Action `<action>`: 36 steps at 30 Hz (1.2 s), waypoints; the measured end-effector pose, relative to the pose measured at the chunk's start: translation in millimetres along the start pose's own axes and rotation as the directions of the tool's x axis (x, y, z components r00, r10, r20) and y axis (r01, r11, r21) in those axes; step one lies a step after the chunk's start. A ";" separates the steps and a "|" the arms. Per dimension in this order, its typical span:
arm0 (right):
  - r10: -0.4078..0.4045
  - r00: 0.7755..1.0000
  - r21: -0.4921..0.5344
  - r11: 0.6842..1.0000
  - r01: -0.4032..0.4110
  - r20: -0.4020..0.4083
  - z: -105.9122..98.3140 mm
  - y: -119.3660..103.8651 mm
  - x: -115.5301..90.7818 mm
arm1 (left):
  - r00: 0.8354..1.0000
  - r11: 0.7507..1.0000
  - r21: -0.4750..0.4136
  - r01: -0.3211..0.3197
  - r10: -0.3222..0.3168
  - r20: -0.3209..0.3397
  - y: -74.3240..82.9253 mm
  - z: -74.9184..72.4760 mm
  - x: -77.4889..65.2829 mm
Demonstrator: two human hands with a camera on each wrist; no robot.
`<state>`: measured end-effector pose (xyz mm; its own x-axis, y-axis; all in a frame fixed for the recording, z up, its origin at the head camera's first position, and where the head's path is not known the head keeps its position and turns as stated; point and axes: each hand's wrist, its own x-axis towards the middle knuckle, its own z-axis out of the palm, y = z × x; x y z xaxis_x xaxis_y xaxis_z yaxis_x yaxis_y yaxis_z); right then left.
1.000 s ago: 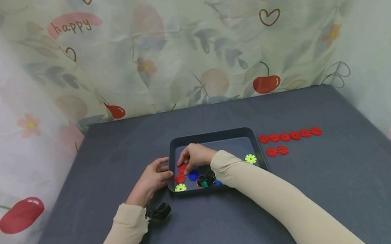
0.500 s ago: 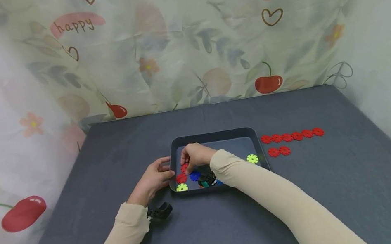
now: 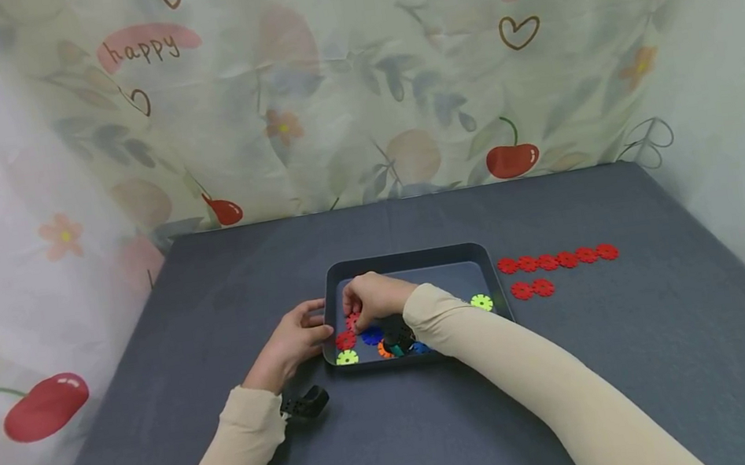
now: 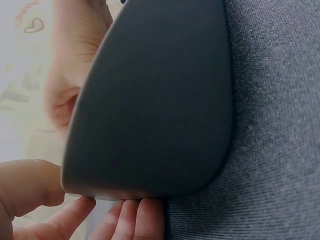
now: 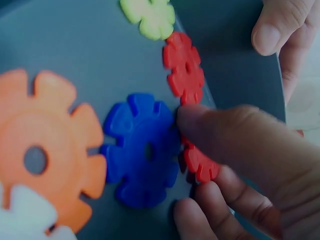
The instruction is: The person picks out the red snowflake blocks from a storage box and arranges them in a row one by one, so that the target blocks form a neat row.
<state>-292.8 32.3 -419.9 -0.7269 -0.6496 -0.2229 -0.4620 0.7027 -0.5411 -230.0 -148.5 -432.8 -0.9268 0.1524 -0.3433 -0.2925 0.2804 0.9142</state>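
My left hand (image 3: 291, 343) holds the left wall of a dark shallow tray (image 3: 412, 260), its thumb over the rim and its fingers outside. Inside the tray, my right hand (image 3: 376, 295) pinches a red notched snowflake disc (image 5: 202, 162) between thumb and fingers; the thumb partly hides it. Another red disc (image 5: 184, 67) lies against it along the tray's left side. Beside them is a blue disc (image 5: 145, 150). A yellow-green disc (image 5: 149, 17) sits in the near left corner. An orange disc (image 5: 50, 150) and part of a white disc (image 5: 30, 212) are nearer the right wrist camera.
On the dark table (image 3: 415, 433), right of the tray, a row of several red discs (image 3: 547, 262) lies behind a pair of red discs (image 3: 532, 289). A second yellow-green disc (image 3: 482, 302) is at the tray's right side. The right forearm covers part of the tray.
The head view has shifted very slightly. Both hands stay in nearly the same place; the right wrist has turned a little, so more of the orange disc shows.
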 end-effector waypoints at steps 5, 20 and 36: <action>-0.016 0.999 0.035 0.999 0.015 0.029 0.5 2.8 1.7 | 1.000 1.000 0.000 -0.005 0.005 0.001 -0.8 -0.7 0.2; -0.047 0.998 0.145 0.989 0.040 0.041 -4.5 4.6 -3.3 | 1.000 1.000 0.004 -0.005 0.005 -0.007 -0.7 -1.1 -1.5; 0.086 0.996 0.526 0.847 -0.077 0.006 -23.7 20.7 -26.5 | 1.000 1.000 -0.005 0.007 -0.007 -0.030 -0.3 2.0 -2.6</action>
<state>-295.1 71.0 -406.0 -0.7610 -0.5881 -0.2738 -0.0683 0.4923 -0.8677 -227.0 -147.1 -432.7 -0.9314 0.1215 -0.3432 -0.3002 0.2771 0.9127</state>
